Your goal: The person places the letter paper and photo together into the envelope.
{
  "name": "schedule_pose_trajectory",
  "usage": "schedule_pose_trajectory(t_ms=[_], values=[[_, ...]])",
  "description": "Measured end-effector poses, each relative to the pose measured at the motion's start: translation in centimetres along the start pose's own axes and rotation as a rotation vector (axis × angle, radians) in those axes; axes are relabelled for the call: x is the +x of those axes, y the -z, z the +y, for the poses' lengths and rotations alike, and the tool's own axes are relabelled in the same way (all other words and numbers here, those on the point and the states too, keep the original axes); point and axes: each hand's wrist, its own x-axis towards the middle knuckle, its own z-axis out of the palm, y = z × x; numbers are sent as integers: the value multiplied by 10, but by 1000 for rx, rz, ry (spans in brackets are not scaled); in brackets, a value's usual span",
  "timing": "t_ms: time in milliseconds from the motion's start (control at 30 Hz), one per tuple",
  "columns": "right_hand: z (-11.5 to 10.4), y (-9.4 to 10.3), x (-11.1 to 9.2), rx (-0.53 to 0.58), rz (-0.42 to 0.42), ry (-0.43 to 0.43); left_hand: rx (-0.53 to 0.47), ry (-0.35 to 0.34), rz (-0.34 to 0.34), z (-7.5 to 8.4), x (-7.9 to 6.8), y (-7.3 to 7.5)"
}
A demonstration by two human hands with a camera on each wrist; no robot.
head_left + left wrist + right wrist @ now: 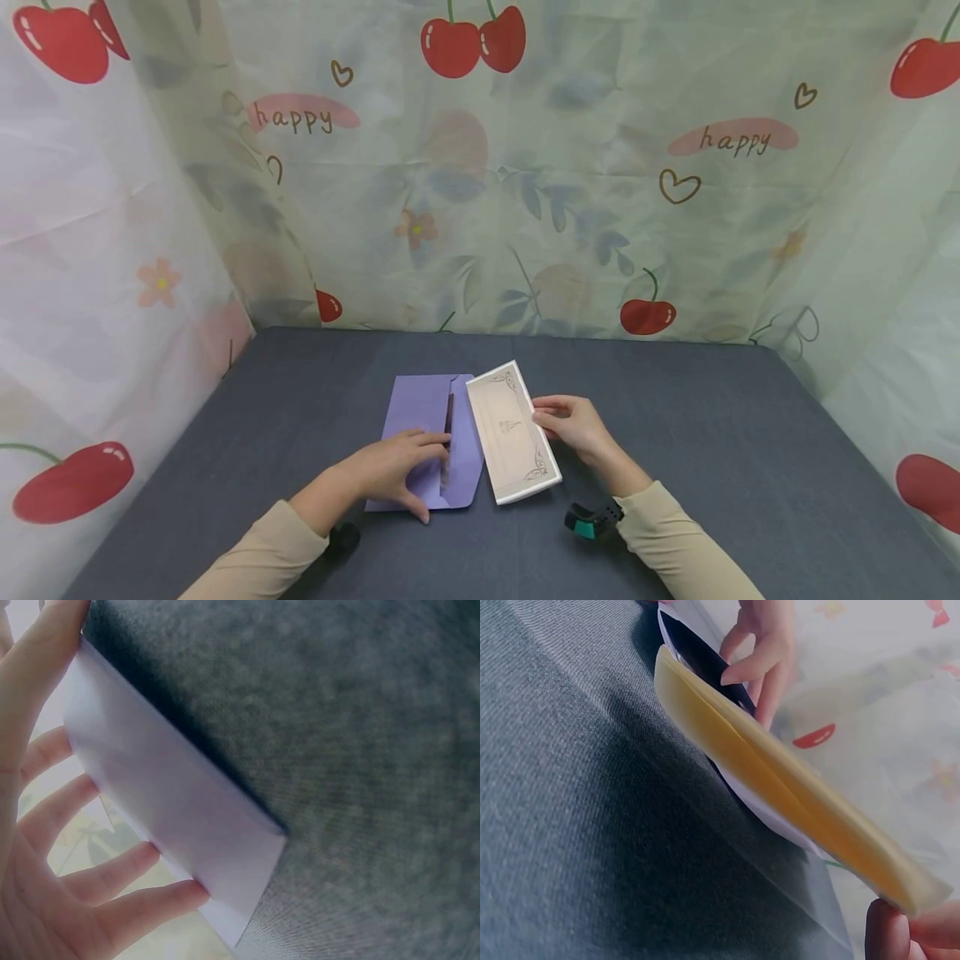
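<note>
A purple envelope (420,404) lies on the table with its flap side up and a dark slit along the opening. Spread over it is my left hand (393,467), fingertips at the slit and thumb near the lower edge. The left wrist view shows the fingers fairly straight against the envelope (172,772). My right hand (573,423) pinches the right edge of a cream folded card (510,433) with ornate corners and a small printed emblem. The card is tilted beside the envelope, overlapping its flap in the head view. Its folded layers look yellowish in the right wrist view.
A dark grey cloth (675,400) covers the table. Printed curtains (555,167) with cherries and "happy" lettering hang behind and at both sides. A black strap with a teal part (588,523) sits at the right wrist.
</note>
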Motion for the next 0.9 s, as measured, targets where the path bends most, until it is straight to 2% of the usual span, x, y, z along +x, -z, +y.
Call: schedule_pose_trajectory(t_ms=[467, 900], values=[[2, -10, 4, 10, -5, -7, 8, 1, -6, -1, 1, 0], [-2, -18, 7, 15, -5, -48, 8, -7, -2, 0, 2, 2]])
